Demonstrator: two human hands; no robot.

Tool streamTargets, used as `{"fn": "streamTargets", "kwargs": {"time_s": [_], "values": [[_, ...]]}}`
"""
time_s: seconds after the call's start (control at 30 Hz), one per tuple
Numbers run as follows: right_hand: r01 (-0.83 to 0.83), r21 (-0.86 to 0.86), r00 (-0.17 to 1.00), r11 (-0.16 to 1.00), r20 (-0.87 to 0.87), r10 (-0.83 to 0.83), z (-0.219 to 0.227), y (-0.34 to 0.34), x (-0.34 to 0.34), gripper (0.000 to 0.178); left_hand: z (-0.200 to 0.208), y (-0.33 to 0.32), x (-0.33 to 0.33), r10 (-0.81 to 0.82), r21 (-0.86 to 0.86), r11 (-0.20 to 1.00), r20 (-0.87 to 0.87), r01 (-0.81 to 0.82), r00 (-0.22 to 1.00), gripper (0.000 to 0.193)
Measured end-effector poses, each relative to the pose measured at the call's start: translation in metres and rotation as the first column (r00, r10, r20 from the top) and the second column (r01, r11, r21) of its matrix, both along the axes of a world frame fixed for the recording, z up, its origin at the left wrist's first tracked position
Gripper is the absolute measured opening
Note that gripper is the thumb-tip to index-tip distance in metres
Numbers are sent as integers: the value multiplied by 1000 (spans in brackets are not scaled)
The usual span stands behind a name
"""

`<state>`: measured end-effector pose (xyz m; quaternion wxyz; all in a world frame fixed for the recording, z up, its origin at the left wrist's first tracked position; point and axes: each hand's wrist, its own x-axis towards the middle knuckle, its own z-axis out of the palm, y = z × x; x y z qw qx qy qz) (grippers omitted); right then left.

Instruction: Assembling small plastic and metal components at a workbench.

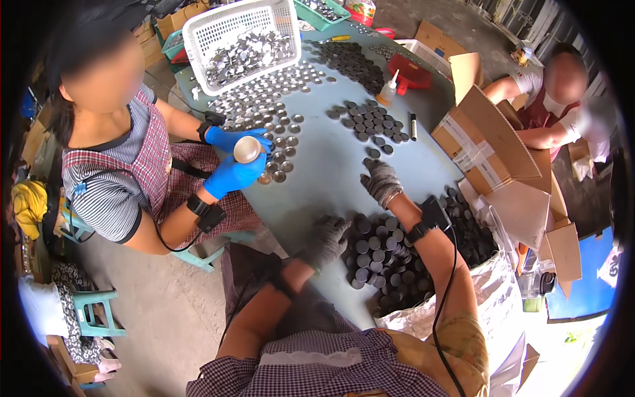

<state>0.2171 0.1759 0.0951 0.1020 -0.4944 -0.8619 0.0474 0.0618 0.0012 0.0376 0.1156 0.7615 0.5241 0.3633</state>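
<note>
My left hand [329, 242], in a grey glove, is low over the near table edge beside a large heap of black round caps [383, 248]. Its fingers are curled together, and whatever they may hold is hidden. My right hand [382, 184], gloved the same way, reaches forward over the grey-blue table [317, 175]. Its fingers and thumb are spread, with nothing visible between them. Just beyond its fingertips lie loose black caps [374, 153], at the near end of a flat group of black caps [370, 121].
At left a person in blue gloves holds a round, pale-faced piece [247, 149] beside many silvery round pieces [281, 142]. A white basket [294, 40] of silvery pieces stands behind. Right are a marker [414, 127], a squeeze bottle [387, 92], an open carton [486, 135] and another person.
</note>
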Motion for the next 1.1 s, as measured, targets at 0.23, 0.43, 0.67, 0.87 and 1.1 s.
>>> {"fn": "streamTargets", "kwargs": {"time_s": [0.23,0.43,0.67,0.87,1.1], "values": [[-152,-830,943,536,-285,-173,21,-70,-24,25,11,1,-2,254,146,939,313,-311,915,47],[-444,-839,700,314,-544,-462,19,-86,-27,21,29,-3,-13,238,144,927,484,-345,842,49],[-549,-788,668,279,-614,-421,10,-89,-39,26,0,-13,-25,166,-81,983,781,-167,602,55],[-489,-749,631,447,-658,-411,15,-92,-50,28,14,-20,-36,228,-34,964,621,-264,750,55],[-233,-889,857,394,-379,-348,4,-75,-58,34,-4,-13,-50,300,-9,939,505,-343,809,56]]}}
